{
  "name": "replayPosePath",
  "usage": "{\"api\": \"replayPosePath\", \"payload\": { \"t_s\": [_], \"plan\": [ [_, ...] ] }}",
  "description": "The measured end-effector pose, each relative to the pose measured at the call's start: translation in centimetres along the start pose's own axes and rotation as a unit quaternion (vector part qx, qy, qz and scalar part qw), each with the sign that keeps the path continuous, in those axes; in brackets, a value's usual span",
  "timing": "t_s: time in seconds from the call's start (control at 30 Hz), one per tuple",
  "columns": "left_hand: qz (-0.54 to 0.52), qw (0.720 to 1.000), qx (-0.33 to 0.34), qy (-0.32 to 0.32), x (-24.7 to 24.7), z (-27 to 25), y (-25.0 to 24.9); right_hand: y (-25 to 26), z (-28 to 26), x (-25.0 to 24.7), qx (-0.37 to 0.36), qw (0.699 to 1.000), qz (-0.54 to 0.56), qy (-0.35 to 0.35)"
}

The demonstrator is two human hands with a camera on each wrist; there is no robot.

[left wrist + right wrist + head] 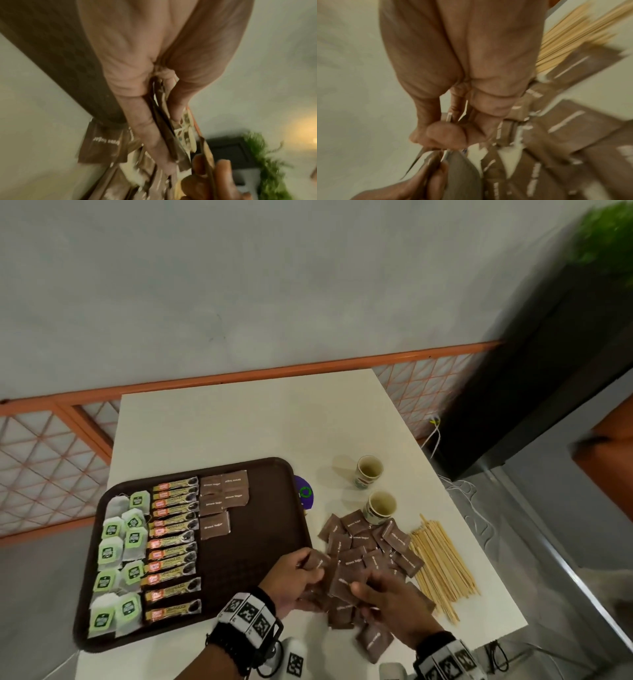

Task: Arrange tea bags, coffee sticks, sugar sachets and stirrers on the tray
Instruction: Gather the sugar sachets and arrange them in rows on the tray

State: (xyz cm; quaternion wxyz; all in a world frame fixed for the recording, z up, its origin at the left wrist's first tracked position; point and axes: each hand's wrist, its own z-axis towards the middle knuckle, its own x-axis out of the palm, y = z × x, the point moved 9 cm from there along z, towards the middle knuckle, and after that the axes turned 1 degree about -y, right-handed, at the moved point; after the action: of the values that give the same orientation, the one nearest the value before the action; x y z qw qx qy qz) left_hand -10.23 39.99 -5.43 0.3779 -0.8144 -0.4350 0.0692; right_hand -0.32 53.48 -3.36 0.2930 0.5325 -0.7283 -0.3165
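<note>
A brown tray (274,529) holds green tea bags (118,556) at its left, a column of coffee sticks (173,546) beside them and several brown sugar sachets (222,498) at the top. To its right a loose pile of brown sugar sachets (370,546) lies on the white table (239,426), with wooden stirrers (442,566) further right. My left hand (301,577) grips a small stack of sachets (164,121) just off the tray's right edge. My right hand (387,601) pinches one sachet (346,583) against that stack; its thumb (447,134) presses the sachet's edge.
Two paper cups (370,470) (381,506) stand behind the sachet pile. A purple disc (304,494) peeks from under the tray's right rim. The table's right edge runs close to the stirrers. An orange-framed lattice (421,385) and a dark cabinet (534,378) stand beyond.
</note>
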Motion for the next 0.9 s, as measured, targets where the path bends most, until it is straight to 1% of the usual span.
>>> {"api": "replayPosePath", "payload": {
  "t_s": [0.1,0.23,0.3,0.37,0.47,0.53,0.57,0.6,0.63,0.7,0.73,0.77,0.8,0.83,0.9],
  "plan": [
    [-0.065,0.997,0.038,0.010,-2.3,-2.5,-1.7,3.3,1.1,3.6,-0.033,0.997,-0.072,-0.002],
    [-0.073,0.992,0.095,-0.025,-5.9,-5.8,-4.1,6.8,2.4,8.2,-0.080,0.987,-0.141,0.004],
    [-0.088,0.988,0.117,-0.041,-7.6,-7.1,-4.9,8.0,2.8,10.1,-0.094,0.987,-0.129,0.012],
    [-0.109,0.984,0.133,-0.052,-9.1,-8.1,-5.5,8.5,3.2,11.6,-0.091,0.993,-0.080,0.013],
    [-0.141,0.977,0.141,-0.071,-11.4,-8.9,-5.5,9.0,3.5,12.8,-0.079,0.996,-0.033,-0.010],
    [-0.159,0.974,0.138,-0.088,-12.8,-9.2,-5.2,9.5,3.5,13.3,-0.090,0.995,-0.032,-0.027],
    [-0.163,0.972,0.138,-0.095,-13.4,-9.3,-5.0,9.8,3.5,13.7,-0.104,0.993,-0.049,-0.031],
    [-0.165,0.972,0.137,-0.100,-13.9,-9.5,-4.9,10.1,3.5,14.2,-0.120,0.988,-0.092,-0.034],
    [-0.164,0.972,0.135,-0.102,-14.3,-9.6,-4.7,10.2,3.6,15.0,-0.136,0.977,-0.159,-0.030],
    [-0.157,0.974,0.128,-0.105,-14.8,-9.8,-4.2,9.8,4.0,16.6,-0.160,0.943,-0.293,-0.019],
    [-0.147,0.975,0.123,-0.109,-15.0,-9.9,-3.7,9.5,4.3,16.9,-0.165,0.934,-0.314,-0.027],
    [-0.128,0.978,0.118,-0.114,-15.1,-9.9,-3.0,9.3,4.5,17.0,-0.164,0.941,-0.294,-0.039],
    [-0.105,0.982,0.114,-0.112,-15.1,-9.8,-2.4,8.9,4.8,17.0,-0.153,0.954,-0.254,-0.050],
    [-0.086,0.985,0.110,-0.101,-14.9,-9.7,-1.6,8.5,5.0,17.1,-0.141,0.965,-0.214,-0.056],
    [-0.072,0.990,0.093,-0.077,-14.3,-9.8,-0.3,7.8,5.3,17.8,-0.134,0.972,-0.188,-0.052]
  ]
}}
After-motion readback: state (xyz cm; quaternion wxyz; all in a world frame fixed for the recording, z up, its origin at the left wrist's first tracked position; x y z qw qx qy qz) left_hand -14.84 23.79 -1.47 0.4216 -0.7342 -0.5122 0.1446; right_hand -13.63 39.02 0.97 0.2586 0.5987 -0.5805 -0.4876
